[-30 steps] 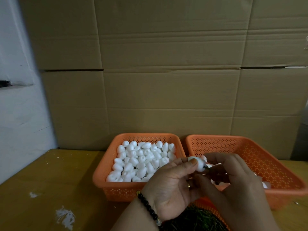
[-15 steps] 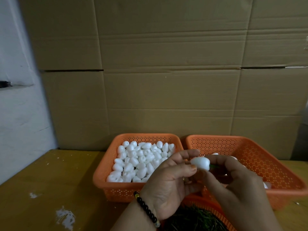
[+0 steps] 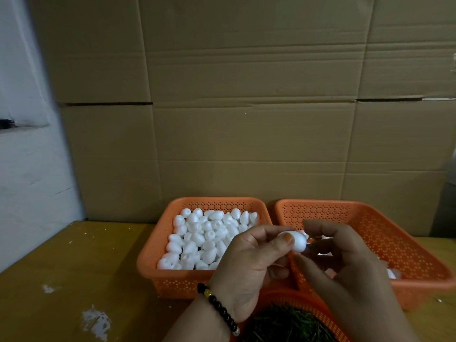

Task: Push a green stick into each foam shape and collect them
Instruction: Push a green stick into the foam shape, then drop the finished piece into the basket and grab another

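My left hand point(image 3: 249, 262) pinches a white egg-shaped foam shape point(image 3: 296, 240) between thumb and fingers, above the gap between two orange baskets. My right hand point(image 3: 345, 262) is closed right beside the shape's right end, where a dark stick end point(image 3: 309, 246) shows; most of the stick is hidden by the fingers. The left basket point(image 3: 172, 280) is full of plain foam shapes point(image 3: 207, 238). The right basket point(image 3: 370, 218) holds a few white pieces, partly hidden behind my right hand. A third basket point(image 3: 303, 298) near me holds green sticks point(image 3: 283, 324).
A wooden table point(image 3: 74, 280) with white foam crumbs carries the baskets. Cardboard sheets point(image 3: 246, 107) stand behind them, and a white wall point(image 3: 24, 169) is at the left. A black bead bracelet point(image 3: 219, 307) is on my left wrist.
Both hands stayed together over the baskets' gap. The foam shape dipped slightly and the right hand's fingers closed in at its right end.
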`<action>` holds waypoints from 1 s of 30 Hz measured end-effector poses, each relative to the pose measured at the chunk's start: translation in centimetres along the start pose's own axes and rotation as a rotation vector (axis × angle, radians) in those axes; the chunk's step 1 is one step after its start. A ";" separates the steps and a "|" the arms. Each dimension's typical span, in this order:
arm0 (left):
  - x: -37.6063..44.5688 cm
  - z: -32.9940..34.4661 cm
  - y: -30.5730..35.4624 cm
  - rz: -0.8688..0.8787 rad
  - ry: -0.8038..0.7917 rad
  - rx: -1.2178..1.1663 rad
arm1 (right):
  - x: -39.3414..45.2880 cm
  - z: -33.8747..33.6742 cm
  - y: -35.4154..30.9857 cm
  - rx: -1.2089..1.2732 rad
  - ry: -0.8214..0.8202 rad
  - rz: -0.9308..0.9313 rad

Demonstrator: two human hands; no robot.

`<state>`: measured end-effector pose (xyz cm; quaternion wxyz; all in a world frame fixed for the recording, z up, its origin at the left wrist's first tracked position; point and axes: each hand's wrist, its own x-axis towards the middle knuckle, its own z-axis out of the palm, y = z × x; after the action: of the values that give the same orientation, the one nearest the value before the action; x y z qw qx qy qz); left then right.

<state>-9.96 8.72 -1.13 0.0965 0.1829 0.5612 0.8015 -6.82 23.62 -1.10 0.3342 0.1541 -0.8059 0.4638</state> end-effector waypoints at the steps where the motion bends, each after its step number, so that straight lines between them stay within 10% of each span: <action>1: 0.0 0.1 0.0 0.017 0.012 0.037 | 0.1 0.1 0.1 -0.034 0.011 -0.048; 19: 0.0 -0.1 0.0 0.061 0.044 0.142 | 0.3 0.3 -0.2 0.660 -0.180 0.323; 25: 0.2 0.0 -0.3 0.020 0.074 0.199 | 0.2 0.3 0.2 0.437 -0.098 0.292; 30: 0.6 -1.0 0.3 0.047 0.231 0.275 | 1.4 -2.0 3.1 -0.348 0.041 0.182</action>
<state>-10.89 8.02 -1.07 -0.0134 0.1143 0.6683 0.7350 -8.72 27.03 -1.43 0.3289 0.0108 -0.8776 0.3487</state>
